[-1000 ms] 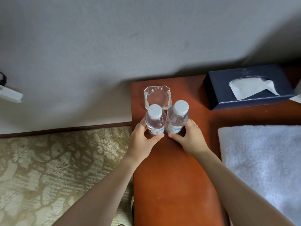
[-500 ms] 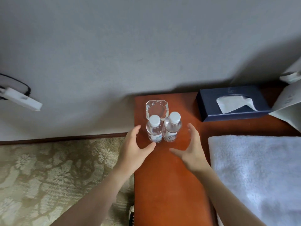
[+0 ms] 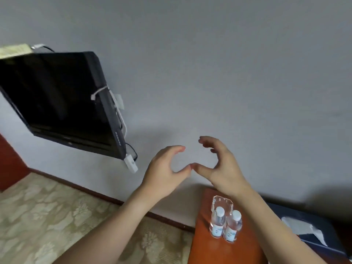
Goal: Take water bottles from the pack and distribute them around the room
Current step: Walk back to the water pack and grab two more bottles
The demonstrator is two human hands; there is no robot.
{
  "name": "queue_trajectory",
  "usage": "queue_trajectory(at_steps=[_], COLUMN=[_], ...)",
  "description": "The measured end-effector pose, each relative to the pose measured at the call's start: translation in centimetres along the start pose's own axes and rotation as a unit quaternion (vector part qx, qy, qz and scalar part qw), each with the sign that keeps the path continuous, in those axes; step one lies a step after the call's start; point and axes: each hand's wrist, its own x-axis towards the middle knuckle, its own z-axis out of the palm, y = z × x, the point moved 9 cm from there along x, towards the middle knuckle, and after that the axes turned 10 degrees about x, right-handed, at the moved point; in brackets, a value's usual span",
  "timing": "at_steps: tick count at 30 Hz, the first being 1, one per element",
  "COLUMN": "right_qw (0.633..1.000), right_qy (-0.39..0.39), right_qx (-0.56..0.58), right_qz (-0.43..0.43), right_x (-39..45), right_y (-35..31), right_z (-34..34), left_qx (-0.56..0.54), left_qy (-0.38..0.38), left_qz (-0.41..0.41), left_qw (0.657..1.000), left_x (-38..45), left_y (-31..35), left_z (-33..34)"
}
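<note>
Hands (image 3: 192,168) now raised, empty (2 bottles (image 3: 225,224) left standing).

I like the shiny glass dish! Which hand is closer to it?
Right. The right hand is raised just above the glass ashtray, its forearm passing beside it. The left hand is raised further off, out over the floor side.

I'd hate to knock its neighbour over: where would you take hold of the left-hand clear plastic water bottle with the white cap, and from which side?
Grip the left clear plastic water bottle with the white cap around its upper body, coming from its open left side. The second clear bottle stands tight against its right, and the clear glass ashtray sits just behind. It stands upright on the orange-brown wooden table.
</note>
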Motion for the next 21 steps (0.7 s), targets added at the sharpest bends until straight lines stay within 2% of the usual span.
queue_trajectory(at_steps=[3, 10, 21], right_qw=[0.997, 0.976, 0.917], right_qy=[-0.049, -0.147, -0.286], right_qx=[0.017, 0.037, 0.127], right_qz=[-0.059, -0.158, -0.247], right_x=[1.8, 3.0, -2.4], right_y=[-7.1, -20.7, -41.1], right_z=[3.9, 16.5, 44.4], left_qx=[0.026, 0.108, 0.211], left_qy=[0.080, 0.180, 0.356], left_qz=[-0.004, -0.056, -0.127], left_qw=[0.996, 0.976, 0.902], left_x=[-0.8, -7.1, -28.2], left_y=[0.2, -3.6, -13.6], left_z=[-8.6, -26.7, -56.0])
